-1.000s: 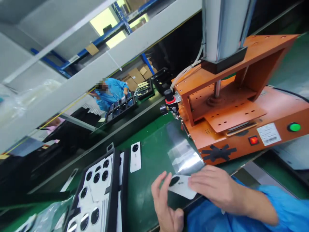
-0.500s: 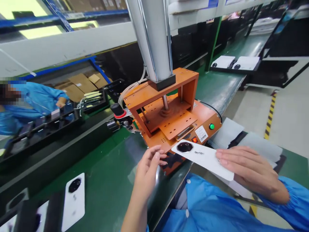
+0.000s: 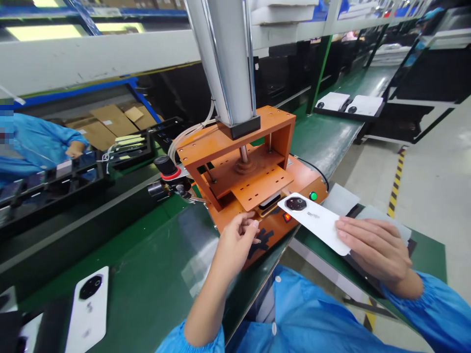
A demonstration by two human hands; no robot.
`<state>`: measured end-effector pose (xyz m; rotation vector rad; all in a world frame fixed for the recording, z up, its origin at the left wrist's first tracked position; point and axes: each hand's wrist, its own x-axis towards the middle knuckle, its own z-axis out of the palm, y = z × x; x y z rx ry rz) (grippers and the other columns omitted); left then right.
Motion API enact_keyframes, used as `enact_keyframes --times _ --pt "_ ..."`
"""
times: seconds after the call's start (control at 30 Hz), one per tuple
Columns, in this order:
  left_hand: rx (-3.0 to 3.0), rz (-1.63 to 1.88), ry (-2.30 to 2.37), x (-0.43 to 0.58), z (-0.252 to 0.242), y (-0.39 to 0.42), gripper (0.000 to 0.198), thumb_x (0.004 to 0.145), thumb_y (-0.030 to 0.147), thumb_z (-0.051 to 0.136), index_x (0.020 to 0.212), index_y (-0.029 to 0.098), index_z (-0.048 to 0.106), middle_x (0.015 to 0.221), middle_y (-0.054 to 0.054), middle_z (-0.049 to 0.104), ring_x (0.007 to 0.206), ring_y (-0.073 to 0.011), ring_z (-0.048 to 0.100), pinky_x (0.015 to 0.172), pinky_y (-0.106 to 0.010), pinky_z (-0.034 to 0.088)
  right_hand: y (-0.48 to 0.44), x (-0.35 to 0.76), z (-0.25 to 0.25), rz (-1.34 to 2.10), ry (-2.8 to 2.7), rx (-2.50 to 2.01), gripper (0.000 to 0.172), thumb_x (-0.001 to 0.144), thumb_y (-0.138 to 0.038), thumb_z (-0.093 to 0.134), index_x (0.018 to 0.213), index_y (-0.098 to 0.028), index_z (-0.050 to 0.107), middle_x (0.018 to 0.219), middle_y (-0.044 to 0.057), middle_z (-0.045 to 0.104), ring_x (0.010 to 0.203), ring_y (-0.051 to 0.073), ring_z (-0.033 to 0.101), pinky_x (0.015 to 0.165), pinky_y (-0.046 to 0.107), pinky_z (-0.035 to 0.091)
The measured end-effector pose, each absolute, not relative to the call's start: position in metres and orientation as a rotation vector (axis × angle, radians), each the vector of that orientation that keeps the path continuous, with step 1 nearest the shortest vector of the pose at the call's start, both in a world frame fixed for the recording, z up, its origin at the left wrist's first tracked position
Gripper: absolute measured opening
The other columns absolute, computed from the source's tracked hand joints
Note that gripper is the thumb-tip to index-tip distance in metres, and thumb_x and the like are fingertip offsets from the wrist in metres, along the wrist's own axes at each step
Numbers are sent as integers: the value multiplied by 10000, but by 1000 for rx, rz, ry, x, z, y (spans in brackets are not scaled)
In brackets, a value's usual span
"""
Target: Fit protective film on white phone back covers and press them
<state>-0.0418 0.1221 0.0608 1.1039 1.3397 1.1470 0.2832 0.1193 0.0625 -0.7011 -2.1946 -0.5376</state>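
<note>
A white phone (image 3: 322, 221) with a dark round camera block is in my right hand (image 3: 379, 250), fingers on top of its near end. Its camera end points toward the front of an orange press (image 3: 253, 181). Under the press plate, a phone-shaped piece (image 3: 270, 201) shows in the slot, mostly hidden. My left hand (image 3: 241, 235) is just in front of that slot, its fingers loosely curled and a little apart, with nothing visible in them. Whether its fingertips touch the press I cannot tell.
Another white phone (image 3: 88, 309) lies at the lower left by a black tray. White sheets (image 3: 382, 220) rest on a low surface at right. A black tray with white phones (image 3: 364, 105) stands farther down the bench. A co-worker in blue (image 3: 33, 142) is across the bench.
My left hand has come closer to the press slot. My right hand has moved the white phone up toward the press's right front. The whole view has shifted slightly.
</note>
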Motion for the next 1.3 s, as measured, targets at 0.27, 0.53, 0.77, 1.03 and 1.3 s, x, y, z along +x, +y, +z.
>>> enact_keyframes --times 0.27,0.53,0.77,1.03,1.3 --pt "858 1363 1249 -4 74 177 352 821 359 712 1067 123 624 986 -125 703 683 -167 697 376 -165 408 157 283 33 -568 -2162 -703 352 916 -117 610 1216 -280 696 1204 47 754 1108 224 729 844 359 570" --pt "794 1498 1412 8 77 198 192 871 298 639 978 138 649 716 -12 613 491 -88 489 438 -189 335 222 228 18 -526 -2055 -646 303 937 -122 585 1170 -264 717 1176 48 765 1139 194 713 878 336 527" --pt "1432 1101 1505 5 49 49 309 1003 404 469 806 211 608 713 -11 582 636 -148 514 582 -266 348 261 188 31 -325 -2301 -566 292 1035 -259 454 1111 -222 733 1131 84 772 1139 204 698 909 377 496" --pt "1732 1127 1524 2 -3 -8 312 1006 207 361 695 223 341 645 7 425 624 -143 460 583 -293 302 266 170 52 -174 -2569 -561 324 1034 -235 439 1239 -246 690 1241 41 737 1156 218 669 941 421 474" --pt "2006 1097 1474 -10 -6 -3 182 938 126 416 801 204 507 871 -68 614 845 -203 540 773 -369 426 262 169 69 47 -2647 -608 297 1053 -334 488 1176 -224 734 1216 50 746 1141 218 683 986 410 485"
